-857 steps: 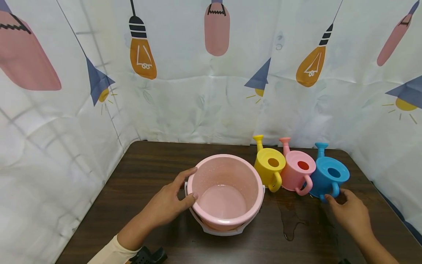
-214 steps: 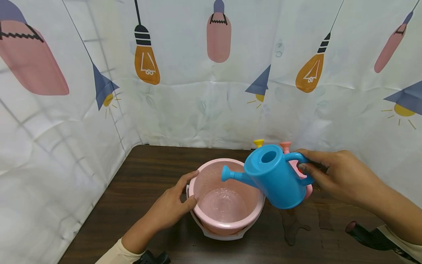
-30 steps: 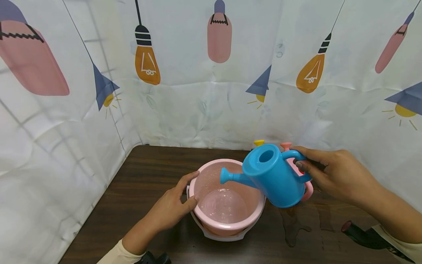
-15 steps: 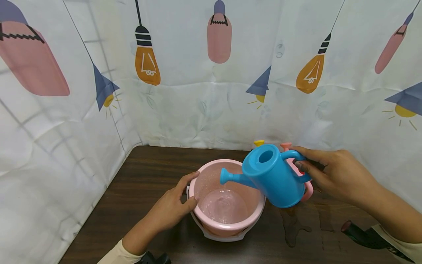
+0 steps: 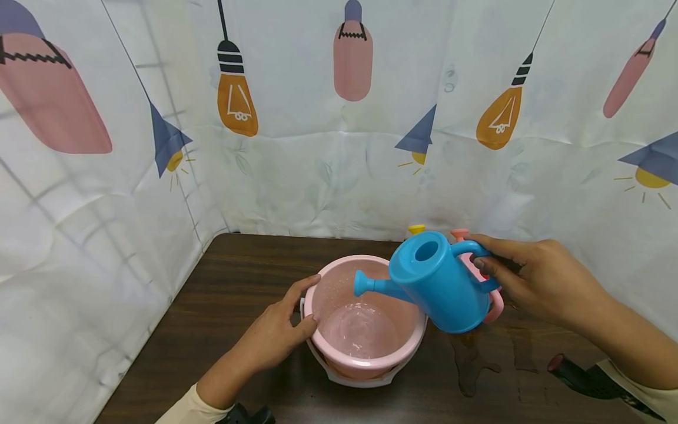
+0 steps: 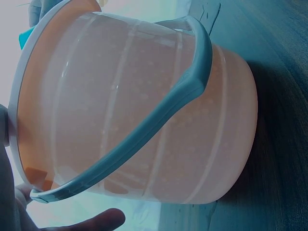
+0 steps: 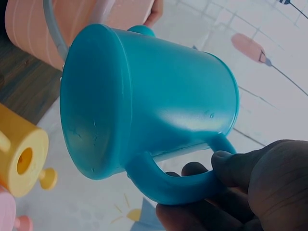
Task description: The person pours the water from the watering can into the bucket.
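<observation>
My right hand point(image 5: 535, 277) holds a blue toy watering can point(image 5: 442, 282) by its handle, thumb on top and fingers curled round it in the right wrist view. The can is tilted left, with its spout point(image 5: 371, 284) over the opening of a pink bucket point(image 5: 365, 360). Shallow water with ripples shows in the bucket's bottom. My left hand point(image 5: 278, 330) rests on the bucket's left rim, with index finger and thumb spread along it. In the left wrist view the bucket's handle point(image 6: 139, 137) hangs down its side, and one finger point(image 6: 103, 220) stretches clear of the wall.
Behind the blue can stand a yellow watering can point(image 7: 26, 144) and a pink watering can point(image 7: 6, 211), mostly hidden in the head view. Spilled water point(image 5: 468, 368) lies on the dark wooden table point(image 5: 254, 259). A printed white curtain point(image 5: 296, 176) hangs behind.
Since the oldest frame, the blue watering can has left the table's right side and been tilted over the bucket. Over the last second it has barely moved; the ripples differ. My left hand stays put.
</observation>
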The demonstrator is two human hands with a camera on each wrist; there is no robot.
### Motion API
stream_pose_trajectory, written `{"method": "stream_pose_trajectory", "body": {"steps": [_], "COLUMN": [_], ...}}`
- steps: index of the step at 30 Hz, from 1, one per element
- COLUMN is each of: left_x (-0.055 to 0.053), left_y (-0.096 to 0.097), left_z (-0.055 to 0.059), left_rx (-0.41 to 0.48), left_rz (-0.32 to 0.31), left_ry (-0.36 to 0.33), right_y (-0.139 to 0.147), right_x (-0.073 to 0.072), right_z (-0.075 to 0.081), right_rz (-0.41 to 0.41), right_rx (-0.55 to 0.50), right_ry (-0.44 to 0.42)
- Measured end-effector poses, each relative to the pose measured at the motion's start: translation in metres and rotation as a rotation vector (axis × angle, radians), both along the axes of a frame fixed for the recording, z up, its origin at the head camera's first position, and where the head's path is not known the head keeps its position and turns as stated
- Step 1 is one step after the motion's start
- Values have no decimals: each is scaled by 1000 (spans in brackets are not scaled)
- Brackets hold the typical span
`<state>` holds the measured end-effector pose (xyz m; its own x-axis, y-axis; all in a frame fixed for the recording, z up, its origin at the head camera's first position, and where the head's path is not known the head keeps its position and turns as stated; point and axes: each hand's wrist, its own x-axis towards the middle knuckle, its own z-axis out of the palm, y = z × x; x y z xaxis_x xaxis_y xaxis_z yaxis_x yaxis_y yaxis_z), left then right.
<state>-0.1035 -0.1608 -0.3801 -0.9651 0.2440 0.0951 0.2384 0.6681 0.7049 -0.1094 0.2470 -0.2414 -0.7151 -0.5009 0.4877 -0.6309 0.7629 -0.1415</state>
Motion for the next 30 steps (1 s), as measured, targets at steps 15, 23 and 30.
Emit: {"method": "stream_pose_trajectory", "body": {"steps": [15, 23, 30], "left_x": [-1, -1, 0], "left_y": [1, 1, 0], "left_z": [1, 0, 0], "left_rx": [7, -4, -9], "left_rz": [7, 8, 10], "left_ry": [-14, -1, 1], "right_y": [-3, -3, -4], "right_x": [-2, -2, -2], "right_z": [0, 0, 0], "right_rz": [22, 4, 17], "right_rx": [-9, -4, -4], "right_ry": [38, 43, 46]}}
